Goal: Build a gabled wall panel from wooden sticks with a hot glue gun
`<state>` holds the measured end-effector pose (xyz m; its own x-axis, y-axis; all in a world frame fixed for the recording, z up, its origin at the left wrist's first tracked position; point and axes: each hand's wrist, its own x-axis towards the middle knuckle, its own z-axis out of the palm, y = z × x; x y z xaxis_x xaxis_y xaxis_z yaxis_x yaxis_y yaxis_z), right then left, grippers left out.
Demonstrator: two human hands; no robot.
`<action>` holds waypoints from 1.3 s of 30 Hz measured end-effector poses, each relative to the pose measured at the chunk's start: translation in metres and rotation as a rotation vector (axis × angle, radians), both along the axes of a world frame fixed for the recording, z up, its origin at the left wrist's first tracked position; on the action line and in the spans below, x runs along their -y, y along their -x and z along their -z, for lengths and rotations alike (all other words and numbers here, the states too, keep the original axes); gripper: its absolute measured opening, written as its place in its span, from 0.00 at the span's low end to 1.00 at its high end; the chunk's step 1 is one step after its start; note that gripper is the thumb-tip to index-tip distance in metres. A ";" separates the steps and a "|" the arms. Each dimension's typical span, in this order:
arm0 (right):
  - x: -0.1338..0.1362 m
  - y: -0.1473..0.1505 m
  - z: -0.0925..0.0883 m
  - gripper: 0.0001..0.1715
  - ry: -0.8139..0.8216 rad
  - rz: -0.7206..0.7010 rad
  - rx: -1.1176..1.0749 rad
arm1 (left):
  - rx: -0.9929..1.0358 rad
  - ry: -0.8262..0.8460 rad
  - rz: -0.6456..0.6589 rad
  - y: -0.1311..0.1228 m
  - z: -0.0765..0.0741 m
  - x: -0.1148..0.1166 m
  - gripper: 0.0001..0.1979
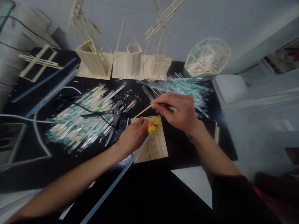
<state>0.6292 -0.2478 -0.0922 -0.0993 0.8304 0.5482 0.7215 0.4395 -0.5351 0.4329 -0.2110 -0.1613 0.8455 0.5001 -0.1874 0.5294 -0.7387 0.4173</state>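
My left hand (135, 132) is closed around a yellow hot glue gun (153, 128) with a small red light. A long translucent glue stick (121, 174) runs from its back toward the lower left. Between the thumb and fingers of my right hand (178, 110) is a thin wooden stick (143, 110), slanting down to the left. Its lower end is close to the far left corner of a square panel (157, 151) made of wooden sticks side by side. The glue gun is over this panel, and my left hand covers part of its left side.
Black-handled pliers (116, 115) lie on wrapped chopsticks (77, 124) at left. More wrappers (187, 90) are piled behind my right hand. Stick-built models (134, 62) line the back, beside a clear faceted shape (207, 59). A white cable (37, 133) crosses the left side.
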 end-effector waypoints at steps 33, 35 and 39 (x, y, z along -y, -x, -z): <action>0.004 0.000 0.002 0.05 0.030 0.026 -0.041 | 0.109 0.062 0.067 0.024 -0.006 0.002 0.07; 0.004 0.001 0.001 0.04 0.033 0.027 -0.038 | 0.178 0.087 0.042 0.033 -0.006 0.000 0.09; 0.004 0.004 -0.001 0.04 0.024 0.020 -0.038 | 0.274 0.133 0.012 0.050 -0.010 -0.002 0.11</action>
